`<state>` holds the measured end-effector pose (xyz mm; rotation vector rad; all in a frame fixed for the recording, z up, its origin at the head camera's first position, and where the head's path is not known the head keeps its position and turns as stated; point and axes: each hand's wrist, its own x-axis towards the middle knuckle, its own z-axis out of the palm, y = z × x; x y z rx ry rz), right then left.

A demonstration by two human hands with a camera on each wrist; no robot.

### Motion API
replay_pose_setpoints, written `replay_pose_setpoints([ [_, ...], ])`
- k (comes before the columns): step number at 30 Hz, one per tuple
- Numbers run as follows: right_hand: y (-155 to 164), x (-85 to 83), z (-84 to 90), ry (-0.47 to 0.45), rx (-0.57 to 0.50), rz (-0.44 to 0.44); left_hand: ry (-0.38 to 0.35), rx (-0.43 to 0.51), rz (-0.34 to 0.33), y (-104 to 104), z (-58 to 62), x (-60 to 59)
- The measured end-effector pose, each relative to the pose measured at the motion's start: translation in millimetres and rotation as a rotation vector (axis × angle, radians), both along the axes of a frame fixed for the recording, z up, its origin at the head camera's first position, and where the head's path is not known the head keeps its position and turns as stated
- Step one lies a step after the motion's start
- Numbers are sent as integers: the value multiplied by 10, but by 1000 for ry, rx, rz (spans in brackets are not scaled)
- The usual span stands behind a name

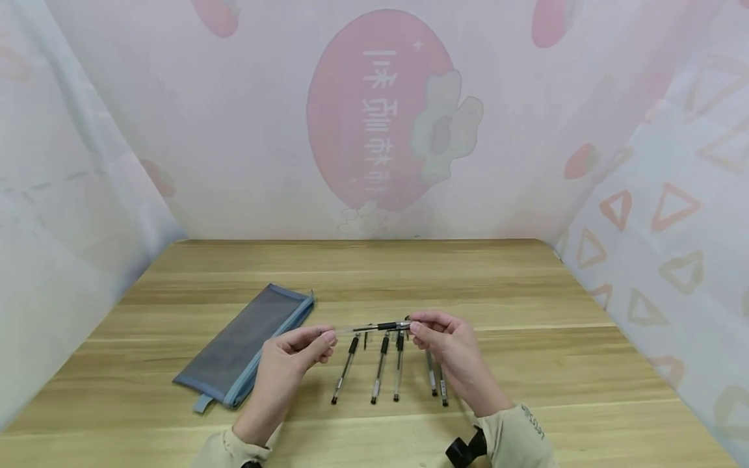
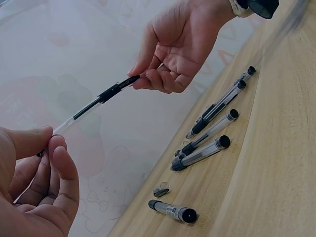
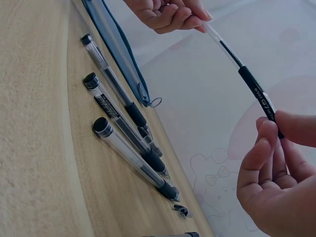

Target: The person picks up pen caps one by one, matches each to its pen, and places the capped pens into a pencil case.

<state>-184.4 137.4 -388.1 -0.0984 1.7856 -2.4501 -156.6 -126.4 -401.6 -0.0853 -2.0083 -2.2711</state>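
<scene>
A clear-barrelled gel pen (image 1: 386, 326) with a black grip is stretched level between both hands above the table. My left hand (image 1: 289, 357) pinches its clear rear end between thumb and fingers. Thumb and fingers of my right hand (image 1: 453, 344) pinch the opposite end, just past the black grip (image 3: 253, 86), which bears white lettering in the right wrist view. The very ends of the pen are hidden by the fingers. Below lie several similar gel pens (image 1: 380, 374), their black end plugs facing me.
A grey-blue zippered mesh pencil case (image 1: 236, 344) lies flat to the left, its closed-looking zip edge beside the left forearm. A small clear-and-black piece (image 2: 161, 189) lies among the pens. Printed curtains (image 1: 251, 130) stand behind and beside the wooden table (image 1: 556, 364).
</scene>
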Motion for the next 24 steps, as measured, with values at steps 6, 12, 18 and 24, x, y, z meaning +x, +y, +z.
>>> replay_pose_setpoints([
  [6, 11, -17, -2, -15, 8, -17, 32, -2, -13, -3, 14, 13],
  [12, 34, -116, 8, -33, 32, 2, 61, 8, -32, -8, 25, 2],
  [18, 123, -409, -1, -32, 69, 143, 68, 2, -52, 1, 26, -9],
  [24, 156, -692, 44, -30, 177, 282, 46, 3, -51, 14, 25, 17],
])
